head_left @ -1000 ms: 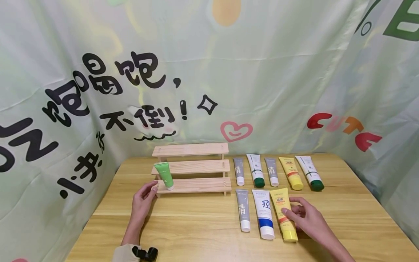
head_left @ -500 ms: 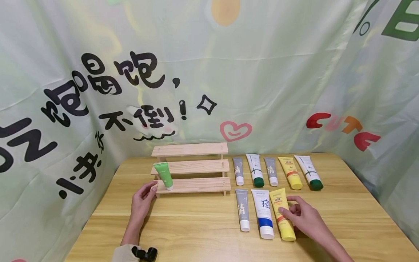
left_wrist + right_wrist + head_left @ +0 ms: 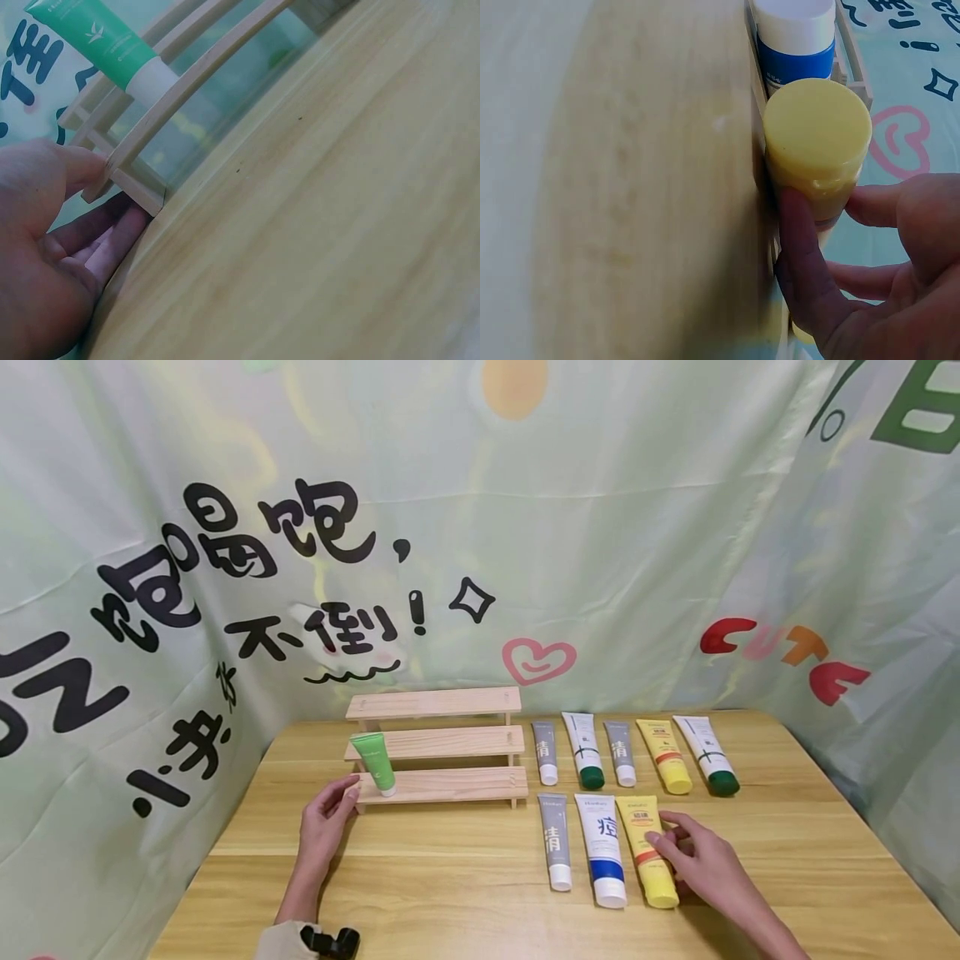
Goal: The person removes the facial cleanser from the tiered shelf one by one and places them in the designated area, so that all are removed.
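My right hand (image 3: pixel 701 860) holds a yellow squeeze tube (image 3: pixel 647 852) at its right edge, thumb on top and fingers at the side. In the right wrist view, the yellow cap (image 3: pixel 817 127) faces the camera, with a finger and thumb on either side. Left of that tube lie a white tube with a blue band (image 3: pixel 601 852) and a grey tube (image 3: pixel 555 843). My left hand (image 3: pixel 324 822) pinches the left end of the three-step wooden rack's (image 3: pixel 450 785) lowest shelf. A green tube (image 3: pixel 375 764) stands cap-down on that shelf, leaning back.
Behind the front row lie several more tubes: two small grey ones, a yellow one (image 3: pixel 664 756) and two white ones with green caps, one at the right end (image 3: pixel 707 756). A printed cloth (image 3: pixel 622 568) hangs behind the wooden table (image 3: pixel 450 893).
The yellow tube under my right hand has turned slightly straighter, its top edge a little lower in view. My left hand, the rack and the green tube look unchanged.
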`<move>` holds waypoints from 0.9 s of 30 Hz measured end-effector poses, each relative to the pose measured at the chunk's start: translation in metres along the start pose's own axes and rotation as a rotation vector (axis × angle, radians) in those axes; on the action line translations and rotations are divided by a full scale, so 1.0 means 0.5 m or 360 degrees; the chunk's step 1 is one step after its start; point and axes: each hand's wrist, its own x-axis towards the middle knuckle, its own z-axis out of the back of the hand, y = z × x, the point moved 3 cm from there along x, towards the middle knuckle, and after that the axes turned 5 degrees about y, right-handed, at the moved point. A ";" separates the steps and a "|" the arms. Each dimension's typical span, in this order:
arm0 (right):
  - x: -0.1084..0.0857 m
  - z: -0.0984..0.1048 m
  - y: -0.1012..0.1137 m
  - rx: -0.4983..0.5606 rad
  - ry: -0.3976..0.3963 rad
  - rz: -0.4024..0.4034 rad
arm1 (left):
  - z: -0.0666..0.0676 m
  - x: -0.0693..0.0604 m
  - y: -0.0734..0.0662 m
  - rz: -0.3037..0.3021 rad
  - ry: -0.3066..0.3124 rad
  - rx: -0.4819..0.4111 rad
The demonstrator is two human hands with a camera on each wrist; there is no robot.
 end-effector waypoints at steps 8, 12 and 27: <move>-0.009 0.006 0.007 0.0042 -0.0027 0.0041 | 0.001 0.000 0.000 -0.0006 0.0007 -0.0006; -0.016 0.012 0.021 0.0108 -0.0057 0.0083 | 0.000 -0.001 0.000 -0.0011 0.0006 -0.0002; -0.013 0.008 0.102 0.0158 -0.0227 0.0401 | -0.001 -0.002 -0.002 -0.0017 0.0022 -0.0016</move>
